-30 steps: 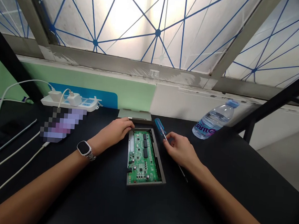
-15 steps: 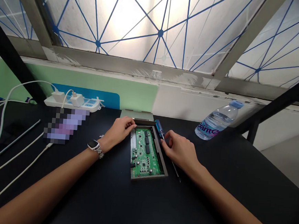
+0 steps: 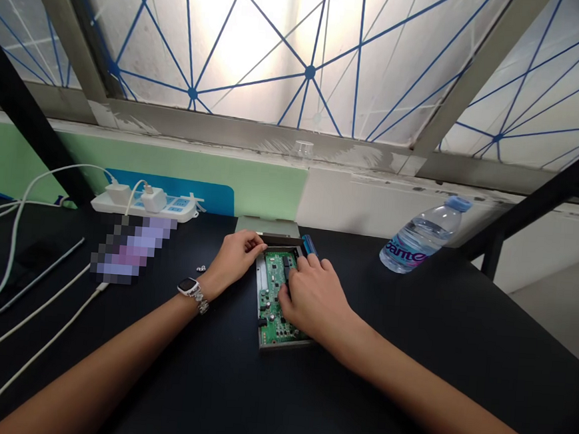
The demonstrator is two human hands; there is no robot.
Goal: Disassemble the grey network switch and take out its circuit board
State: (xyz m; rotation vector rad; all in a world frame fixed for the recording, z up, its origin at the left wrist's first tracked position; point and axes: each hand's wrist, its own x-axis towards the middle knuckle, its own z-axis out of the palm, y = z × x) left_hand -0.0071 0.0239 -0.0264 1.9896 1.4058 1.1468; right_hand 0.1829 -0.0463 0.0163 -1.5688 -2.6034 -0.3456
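A green circuit board [image 3: 273,276] lies inside a shallow grey metal case [image 3: 258,295] on the black table. My left hand [image 3: 233,256] is closed at the case's far left corner, thumb and fingers pinching its edge. Over the board's right half and the right wall bends my right hand [image 3: 316,299], its fingers curled and pointing down; whatever is between them is hidden. Just beyond its knuckles shows the blue handle of a screwdriver [image 3: 309,245], whose shaft is covered by the hand. Small shiny metal pieces [image 3: 201,269] rest beside my left wrist.
A flat grey metal piece [image 3: 269,226] lies behind the case, against the wall. On the right stands a tilted-looking water bottle [image 3: 412,243]. At left are a white power strip [image 3: 174,208] with chargers, white cables [image 3: 27,363] and a pixelated object [image 3: 134,251].
My right hand has moved left from the screwdriver onto the board and the case's right side. My left hand stays at the far left corner.
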